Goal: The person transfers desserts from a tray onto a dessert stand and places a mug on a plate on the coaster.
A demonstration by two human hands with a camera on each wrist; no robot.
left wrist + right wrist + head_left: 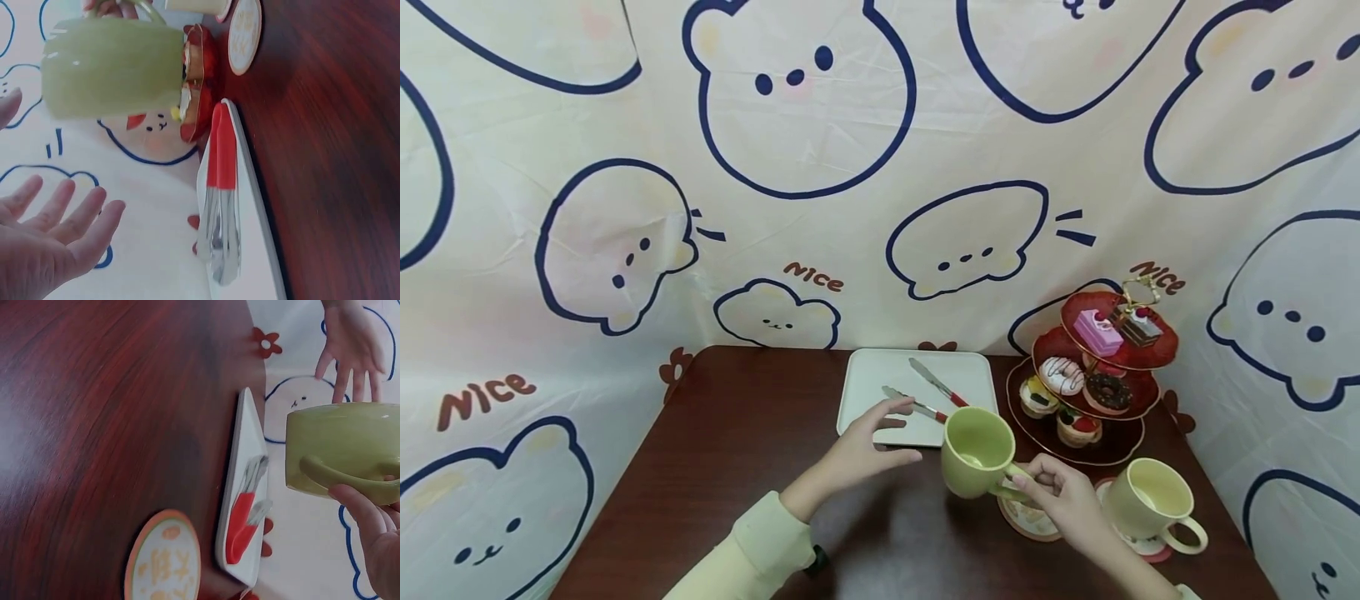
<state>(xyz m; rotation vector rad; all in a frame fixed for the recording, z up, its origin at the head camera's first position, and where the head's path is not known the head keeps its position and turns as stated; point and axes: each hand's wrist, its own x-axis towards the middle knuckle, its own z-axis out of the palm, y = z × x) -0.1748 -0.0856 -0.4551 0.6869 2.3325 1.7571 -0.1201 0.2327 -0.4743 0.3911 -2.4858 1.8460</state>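
Observation:
A green mug (976, 454) is held above the table by my right hand (1063, 500), whose thumb and fingers grip its handle. Just left of the mug, my left hand (868, 446) reaches toward it with fingers spread and nothing in them; a gap shows between that hand and the mug in the left wrist view. Below the mug and partly covered by it lies a round coaster (164, 562) with an orange rim. A second mug (1150, 500), yellowish, stands on another coaster (1150, 546) at the right.
Behind the hands lies a white tray (868, 375) with two red-handled knives (936, 379) on it. A three-tier red stand (1157, 392) with cakes, donuts and tarts stands at the back right. Patterned cloth (797, 233) surrounds the dark wooden table (700, 483).

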